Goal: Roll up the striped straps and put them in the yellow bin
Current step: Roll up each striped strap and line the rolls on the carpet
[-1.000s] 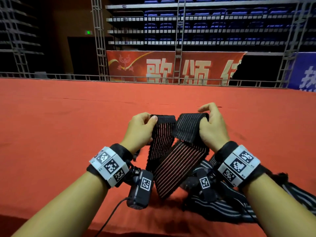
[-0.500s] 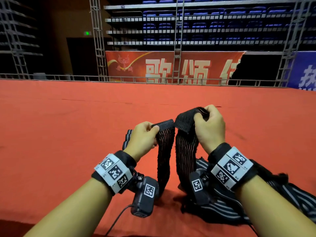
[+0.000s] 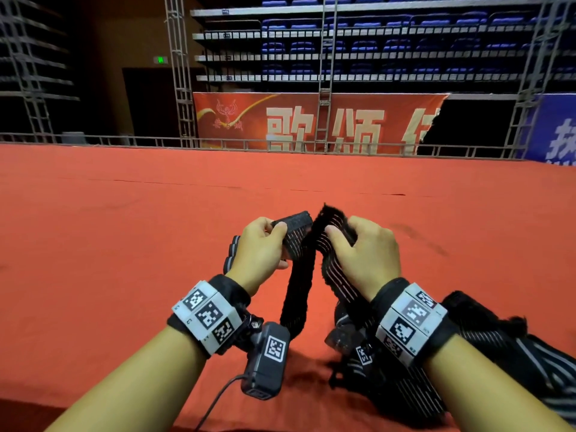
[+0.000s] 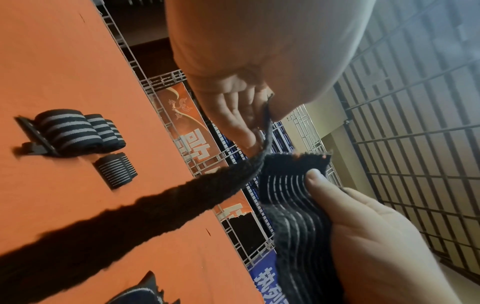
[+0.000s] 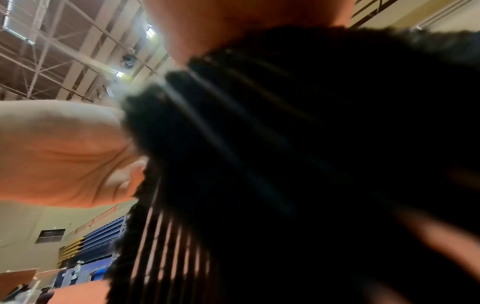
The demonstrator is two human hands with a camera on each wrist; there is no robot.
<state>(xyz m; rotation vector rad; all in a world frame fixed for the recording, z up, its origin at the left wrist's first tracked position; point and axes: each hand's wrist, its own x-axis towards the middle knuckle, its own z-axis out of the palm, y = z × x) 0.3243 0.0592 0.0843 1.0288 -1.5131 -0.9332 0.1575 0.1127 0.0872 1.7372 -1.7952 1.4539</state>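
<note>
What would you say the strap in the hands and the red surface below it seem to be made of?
Strap: likely woven elastic fabric, matt black with thin pale stripes; it drapes limply between the left hand and the right hand, and its end looks fuzzy. Red surface: probably carpet or felt cloth, matt, with faint seams and creases.

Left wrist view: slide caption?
Both hands hold a striped strap above orange cloth; rolled straps lie behind.
</note>
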